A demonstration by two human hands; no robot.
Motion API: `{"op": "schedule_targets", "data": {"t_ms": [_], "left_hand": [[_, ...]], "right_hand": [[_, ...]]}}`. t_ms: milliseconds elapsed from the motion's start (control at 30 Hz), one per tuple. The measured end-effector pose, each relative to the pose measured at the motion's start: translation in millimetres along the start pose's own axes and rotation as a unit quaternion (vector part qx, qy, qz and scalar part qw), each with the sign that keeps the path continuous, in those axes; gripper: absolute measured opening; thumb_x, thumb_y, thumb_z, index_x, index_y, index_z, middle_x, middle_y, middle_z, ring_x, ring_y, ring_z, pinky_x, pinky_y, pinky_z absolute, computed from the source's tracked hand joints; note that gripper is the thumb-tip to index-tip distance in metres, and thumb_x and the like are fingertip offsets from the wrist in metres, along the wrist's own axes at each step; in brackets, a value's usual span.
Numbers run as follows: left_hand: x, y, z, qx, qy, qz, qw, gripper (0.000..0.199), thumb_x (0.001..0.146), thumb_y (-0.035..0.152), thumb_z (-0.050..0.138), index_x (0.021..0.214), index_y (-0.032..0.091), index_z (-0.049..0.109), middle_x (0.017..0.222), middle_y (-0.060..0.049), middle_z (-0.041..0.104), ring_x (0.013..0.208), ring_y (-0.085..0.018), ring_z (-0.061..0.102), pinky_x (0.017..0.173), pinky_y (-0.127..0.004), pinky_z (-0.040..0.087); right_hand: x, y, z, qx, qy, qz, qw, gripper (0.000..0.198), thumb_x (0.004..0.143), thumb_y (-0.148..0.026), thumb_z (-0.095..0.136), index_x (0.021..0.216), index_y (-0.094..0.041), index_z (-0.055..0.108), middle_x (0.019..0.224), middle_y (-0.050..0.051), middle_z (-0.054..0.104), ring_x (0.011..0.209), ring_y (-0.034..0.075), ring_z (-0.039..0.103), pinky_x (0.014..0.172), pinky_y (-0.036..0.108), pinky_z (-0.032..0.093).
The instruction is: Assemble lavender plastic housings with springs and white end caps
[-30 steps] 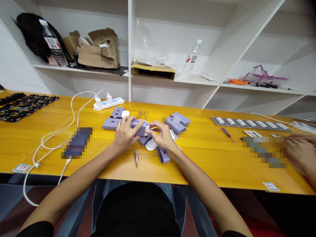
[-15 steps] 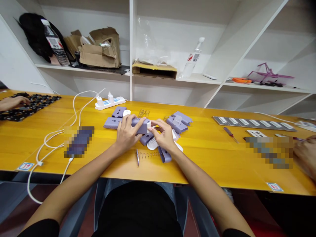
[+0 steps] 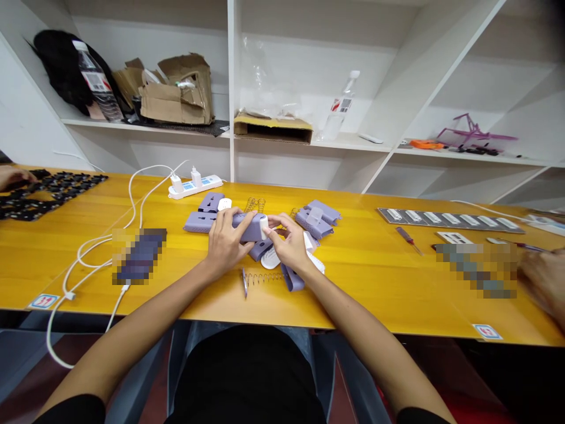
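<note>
My left hand [image 3: 222,242] is closed around a purple plastic housing [image 3: 249,228] with small perforations, held level above the table. My right hand [image 3: 289,242] has its thumb and fingers on a white end cap [image 3: 263,227] at the housing's right end. Whether the cap is fully seated cannot be made out. Below the hands lie white oval plastic parts [image 3: 269,258] and a purple sleeve [image 3: 293,279], partly covered by my right hand. A coil spring [image 3: 263,278] stretches on the table beside it, with a thin flat piece [image 3: 245,282] at its left end.
More purple housings [image 3: 199,222] lie left and further ones [image 3: 315,219] right. Springs [image 3: 255,204] stand behind my hands. A power strip [image 3: 195,186], cable and blurred phone [image 3: 140,256] are to the left. A screwdriver [image 3: 408,239] and metal strip [image 3: 450,219] lie right, near another person's hand [image 3: 545,280].
The view has shifted slightly. Both hands keep the same grip on the housing and its white cap, with the cap end tilted a little. The co-worker's hand at far left has drawn back.
</note>
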State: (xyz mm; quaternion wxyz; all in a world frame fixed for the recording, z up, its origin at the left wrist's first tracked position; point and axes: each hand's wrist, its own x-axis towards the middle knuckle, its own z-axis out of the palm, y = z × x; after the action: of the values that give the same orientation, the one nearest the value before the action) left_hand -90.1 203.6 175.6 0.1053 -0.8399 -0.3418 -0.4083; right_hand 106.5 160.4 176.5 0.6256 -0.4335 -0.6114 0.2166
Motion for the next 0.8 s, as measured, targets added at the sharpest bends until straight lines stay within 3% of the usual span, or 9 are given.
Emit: {"op": "schedule_targets", "data": {"t_ms": [800], "left_hand": [[0.3, -6.7, 8.4, -0.1, 0.005, -0.013, 0.995, 0.076, 0.082, 0.029, 0.082, 0.154, 0.024, 0.058, 0.138, -0.014, 0.059, 0.129, -0.035, 0.059, 0.113, -0.048, 0.052]], "right_hand": [[-2.0, 3.9, 1.2, 0.011, 0.011, -0.014, 1.0, 0.03, 0.098, -0.046, 0.073, 0.121, -0.027, 0.072, 0.11, 0.007, 0.072, 0.103, 0.024, 0.07, 0.09, 0.039, 0.06]]}}
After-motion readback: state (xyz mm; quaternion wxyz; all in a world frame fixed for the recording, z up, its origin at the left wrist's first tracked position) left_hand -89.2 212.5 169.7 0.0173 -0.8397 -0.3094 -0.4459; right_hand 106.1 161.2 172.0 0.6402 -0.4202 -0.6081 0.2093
